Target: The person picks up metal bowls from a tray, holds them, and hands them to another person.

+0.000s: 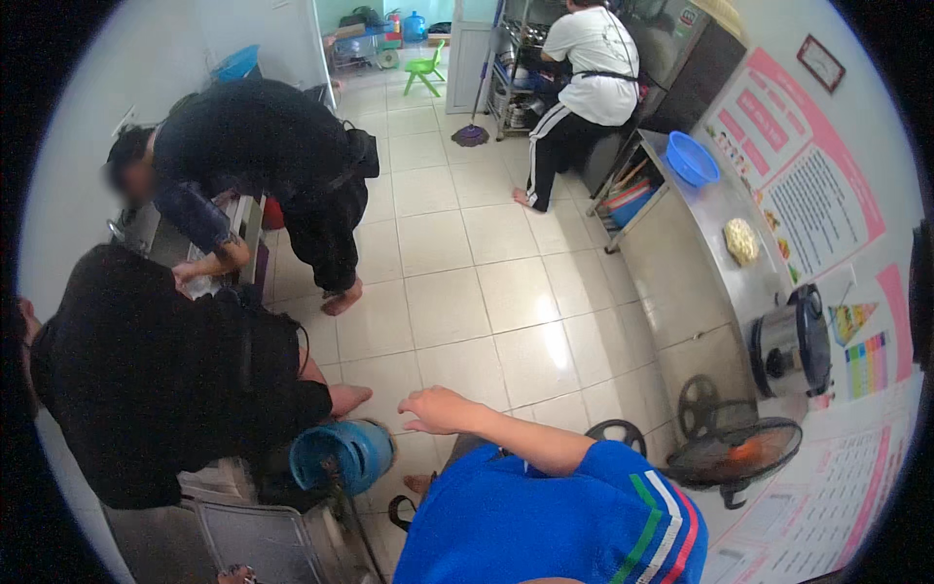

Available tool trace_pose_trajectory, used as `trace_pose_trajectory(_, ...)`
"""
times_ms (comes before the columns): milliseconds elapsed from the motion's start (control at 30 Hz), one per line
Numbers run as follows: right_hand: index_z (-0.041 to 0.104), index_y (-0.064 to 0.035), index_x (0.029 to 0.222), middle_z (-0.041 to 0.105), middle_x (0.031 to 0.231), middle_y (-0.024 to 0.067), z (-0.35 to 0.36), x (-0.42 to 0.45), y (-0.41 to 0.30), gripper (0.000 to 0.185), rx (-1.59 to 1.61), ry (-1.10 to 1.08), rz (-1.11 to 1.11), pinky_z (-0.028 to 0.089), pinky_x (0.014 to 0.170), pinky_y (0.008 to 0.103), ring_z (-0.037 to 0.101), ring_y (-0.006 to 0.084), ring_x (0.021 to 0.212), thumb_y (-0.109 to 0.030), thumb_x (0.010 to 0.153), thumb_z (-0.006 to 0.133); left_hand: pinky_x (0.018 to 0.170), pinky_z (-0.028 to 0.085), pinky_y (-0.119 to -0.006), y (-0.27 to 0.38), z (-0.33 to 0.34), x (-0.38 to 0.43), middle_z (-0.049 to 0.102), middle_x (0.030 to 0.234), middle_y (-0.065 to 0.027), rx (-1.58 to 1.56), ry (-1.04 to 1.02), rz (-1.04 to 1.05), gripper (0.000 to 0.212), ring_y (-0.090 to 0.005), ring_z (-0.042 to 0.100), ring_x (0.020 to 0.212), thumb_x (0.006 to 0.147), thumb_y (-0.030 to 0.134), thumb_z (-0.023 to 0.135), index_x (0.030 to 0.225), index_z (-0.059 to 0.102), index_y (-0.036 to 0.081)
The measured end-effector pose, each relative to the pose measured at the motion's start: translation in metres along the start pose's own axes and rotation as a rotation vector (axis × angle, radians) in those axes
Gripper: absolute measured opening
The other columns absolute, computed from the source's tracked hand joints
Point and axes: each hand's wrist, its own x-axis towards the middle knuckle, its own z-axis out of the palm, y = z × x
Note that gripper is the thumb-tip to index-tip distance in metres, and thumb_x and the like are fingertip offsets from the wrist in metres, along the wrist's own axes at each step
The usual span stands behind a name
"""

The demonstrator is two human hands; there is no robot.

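Note:
My right hand [438, 410] reaches out over the tiled floor, with its fingers somewhat apart and nothing visible in it. A blue gas cylinder [346, 456] stands below and to the left of it in the view. My left hand is out of view. At the lower left, a metal tray or panel [255, 540] lies near a person in black clothes [160, 372]. Another person in black [248, 139] bends over a sink, with a forearm and hand [211, 264] low in it.
A person in a white shirt [602, 66] stands by a metal rack [503, 95]. A steel counter [719, 219] bears a blue basin [692, 158], a pale bagged item [742, 242] and a large cooker [792, 349]. A fan [733, 452], a purple mop [471, 136] and a green chair [425, 69] stand about.

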Motion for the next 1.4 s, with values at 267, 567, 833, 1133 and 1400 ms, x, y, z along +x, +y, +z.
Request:
trace_pose_trajectory(267, 0.062, -0.0084, 0.125, 0.068, 0.113, 0.0173, -0.026, -0.004, 0.004, 0.041, 0.109, -0.032, 0.065, 0.051, 0.091, 0.0487, 0.065, 0.0374, 0.107, -0.038, 0.097, 0.062, 0.087, 0.05, -0.057, -0.001, -0.007, -0.015, 0.055, 0.114, -0.0258, -0.095, 0.224, 0.031, 0.094, -0.0441, 0.059, 0.101, 0.063, 0.047, 0.092, 0.135, 0.049, 0.006)
trace_pose_trajectory(567, 0.064, -0.0073, 0.121, 0.069, 0.113, 0.0177, -0.039, 0.005, 0.058, 0.039, 0.165, -0.041, 0.044, 0.051, 0.093, 0.0476, 0.065, 0.038, 0.105, -0.038, 0.096, 0.064, 0.086, 0.046, -0.058, 0.037, -0.068, -0.008, 0.054, 0.112, -0.0254, -0.323, 0.667, 0.171, 0.095, -0.0444, 0.056, 0.1, 0.058, 0.045, 0.096, 0.128, 0.048, 0.002)
trace_pose_trajectory(833, 0.066, -0.0074, 0.119, 0.07, 0.11, 0.0169, -0.066, 0.023, 0.115, 0.037, 0.135, -0.032, -0.021, 0.052, 0.09, 0.0484, 0.066, 0.0374, 0.104, -0.036, 0.095, 0.065, 0.091, 0.046, -0.057, 0.057, -0.105, -0.044, 0.052, 0.118, -0.0248, -0.272, 0.795, 0.191, 0.093, -0.0442, 0.054, 0.106, 0.061, 0.045, 0.096, 0.126, 0.048, -0.001)
trace_pose_trajectory(1133, 0.065, -0.0075, 0.119, 0.07, 0.109, 0.0174, -0.095, 0.025, 0.13, 0.04, 0.124, -0.047, 0.011, 0.053, 0.088, 0.048, 0.067, 0.0379, 0.101, -0.038, 0.094, 0.066, 0.091, 0.046, -0.058, 0.075, -0.129, -0.072, 0.053, 0.119, -0.025, -0.274, 0.875, 0.262, 0.092, -0.0436, 0.055, 0.106, 0.062, 0.044, 0.095, 0.127, 0.048, -0.002)
trace_pose_trajectory(1400, 0.065, -0.0075, 0.122, 0.07, 0.109, 0.0188, -0.081, 0.013, 0.099, 0.043, 0.089, -0.11, -0.023, 0.053, 0.09, 0.0484, 0.066, 0.0392, 0.103, -0.04, 0.095, 0.064, 0.089, 0.052, -0.058, 0.039, -0.124, -0.049, 0.056, 0.122, -0.0274, -0.097, 0.111, 0.074, 0.084, -0.0458, 0.059, 0.107, 0.073, 0.039, 0.089, 0.136, 0.048, 0.003)
